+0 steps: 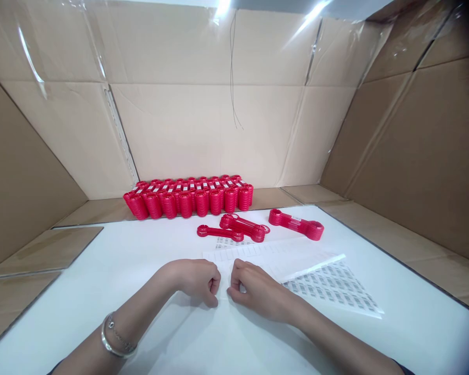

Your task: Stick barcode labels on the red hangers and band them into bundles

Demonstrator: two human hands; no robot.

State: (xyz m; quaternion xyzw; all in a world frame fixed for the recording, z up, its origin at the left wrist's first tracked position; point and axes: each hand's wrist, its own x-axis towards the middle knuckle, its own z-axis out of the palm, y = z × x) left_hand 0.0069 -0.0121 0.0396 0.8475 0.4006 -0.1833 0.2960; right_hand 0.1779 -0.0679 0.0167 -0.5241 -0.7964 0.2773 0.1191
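My left hand (198, 281) is held just above the white tabletop with its fingers curled in. Facing it across a narrow gap, my right hand (258, 292) has its thumb and fingers pinched together. Whatever either hand may hold is too small or hidden to make out. Behind my right hand lies a white backing sheet (300, 259) with faint rows on it. Sheets of printed barcode labels (336, 289) stick out from under it. Beyond the sheets sit a loose red plastic dumbbell-shaped piece (220, 233) and a small pile of similar red pieces (244, 227).
A neat stack of red dumbbell-shaped bundles (189, 198) with white labels stands along the back edge. One labelled red bundle (296, 224) lies at the right rear. Cardboard walls (203, 130) surround the white table (113, 260), and thin wires (232, 73) hang down at the back.
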